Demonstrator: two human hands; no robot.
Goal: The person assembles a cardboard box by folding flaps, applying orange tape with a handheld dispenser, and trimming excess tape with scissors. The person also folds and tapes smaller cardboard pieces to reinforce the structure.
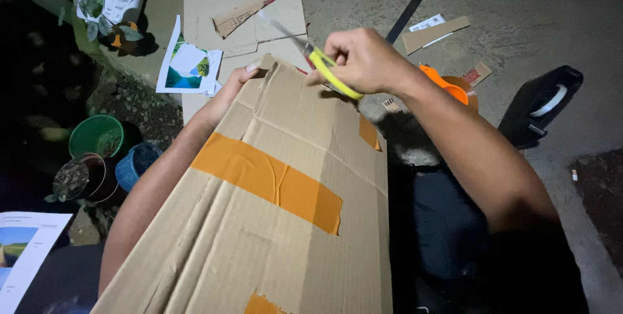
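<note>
From the head camera, one large flattened cardboard sheet (279, 210) fills the lower middle, tilted up toward 12 o'clock, with three patches of orange tape (269, 181) showing on it: a long strip across the middle, a small one at its 3 o'clock edge, and a scrap at 6 o'clock. The left hand (230, 90) has its grip closed on the sheet's top edge at about 11 o'clock, thumb on the near face. The right hand (363, 61) is clenched around one pair of yellow-handled scissors (328, 70) just at the sheet's top edge near 12 o'clock, the blades pointing up toward 11 o'clock. Beyond, on the concrete floor (519, 22), lie several cardboard scraps; one sits on pale flat cardboard at 12 o'clock and one longer strip (435, 33) at 1 o'clock. An orange tape roll (448, 87) peeks out behind the right wrist, and one black tape dispenser (538, 106) stands at 3 o'clock. At 9 o'clock sit three pots (97, 135): green, brown and blue. One cut picture print (188, 67) lies at 11 o'clock; another printed sheet (26, 255) lies at 8 o'clock.
</note>
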